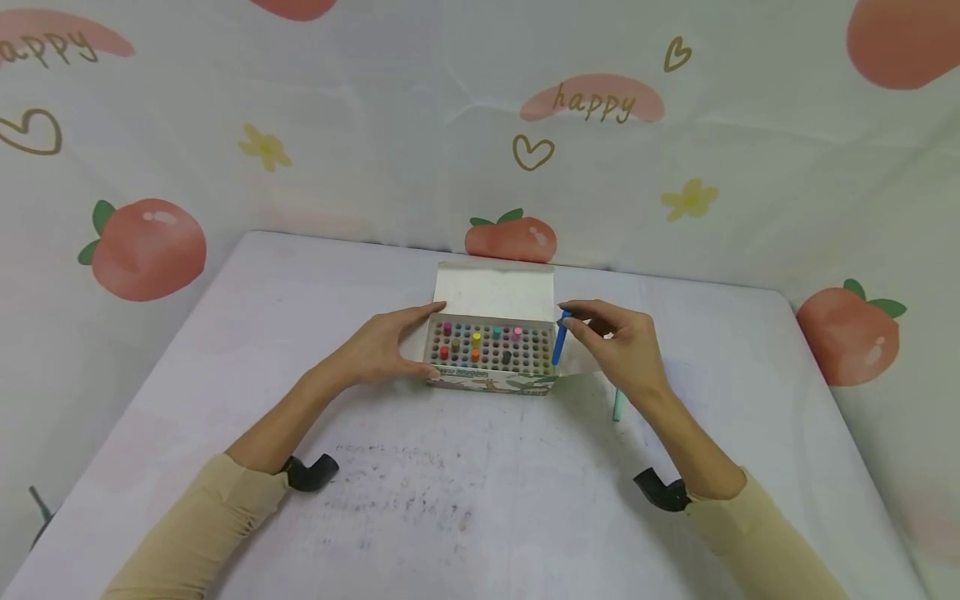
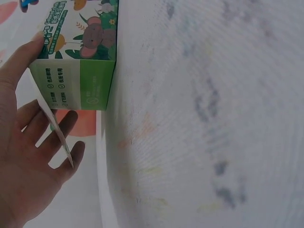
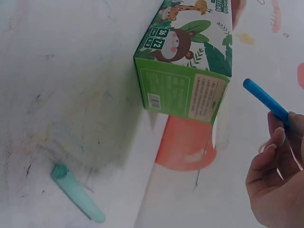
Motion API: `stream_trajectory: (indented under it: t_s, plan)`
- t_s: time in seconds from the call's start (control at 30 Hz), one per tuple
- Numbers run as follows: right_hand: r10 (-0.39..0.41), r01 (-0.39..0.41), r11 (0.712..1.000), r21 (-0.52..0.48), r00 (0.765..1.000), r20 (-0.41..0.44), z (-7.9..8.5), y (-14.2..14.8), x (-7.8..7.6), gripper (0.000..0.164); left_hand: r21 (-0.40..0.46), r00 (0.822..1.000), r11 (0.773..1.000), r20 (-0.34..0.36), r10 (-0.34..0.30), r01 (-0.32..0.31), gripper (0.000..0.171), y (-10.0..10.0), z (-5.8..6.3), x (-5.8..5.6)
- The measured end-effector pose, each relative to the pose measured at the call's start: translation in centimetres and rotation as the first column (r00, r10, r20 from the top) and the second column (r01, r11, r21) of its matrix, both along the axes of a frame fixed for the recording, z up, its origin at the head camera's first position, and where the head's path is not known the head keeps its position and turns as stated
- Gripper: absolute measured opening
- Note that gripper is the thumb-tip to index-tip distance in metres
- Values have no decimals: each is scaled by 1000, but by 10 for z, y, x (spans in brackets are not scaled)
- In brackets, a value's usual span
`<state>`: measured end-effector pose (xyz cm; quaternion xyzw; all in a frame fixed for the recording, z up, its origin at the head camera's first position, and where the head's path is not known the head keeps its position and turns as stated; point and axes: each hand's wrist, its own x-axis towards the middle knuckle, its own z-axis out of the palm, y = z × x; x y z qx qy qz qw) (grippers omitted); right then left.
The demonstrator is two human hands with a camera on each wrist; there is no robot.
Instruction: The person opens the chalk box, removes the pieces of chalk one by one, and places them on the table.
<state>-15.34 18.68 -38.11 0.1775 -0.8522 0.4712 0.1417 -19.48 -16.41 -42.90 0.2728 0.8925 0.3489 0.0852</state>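
Note:
A printed chalk box [image 1: 491, 382] stands on the table with its lid up, showing a grid of holes with several coloured chalk sticks [image 1: 476, 340] in them. At its left end, my left hand [image 1: 382, 346] holds the box, thumb on the front and forefinger at the back corner. In the left wrist view, the other fingers lie behind a side flap [image 2: 54, 126]. My right hand [image 1: 618, 337] pinches a blue chalk stick [image 3: 266, 99] between thumb and fingers. The stick slants down beside the box's right end, its lower tip overlapping the grid's edge in the head view.
A mint-green chalk stick [image 3: 78, 194] lies on the table to the right of the box, near my right wrist. Chalk smudges [image 1: 405, 483] mark the white tabletop in front. Behind the table hangs a white cloth [image 1: 375, 125] printed with peaches.

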Motion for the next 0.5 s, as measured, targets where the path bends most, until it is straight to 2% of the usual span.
stream_trajectory:
  t_s: [0.17, 0.5]
  plan:
    - [-37, 37, 999, -8, 999, 12, 2, 9, 3, 19, 5, 1000, 1000, 3, 2, -2, 101, -1, 1, 0]
    - [-99, 104, 994, -42, 990, 98, -2, 31, 13, 20, -9, 1000, 1000, 16, 3, -3, 102, 1, 2, 2]
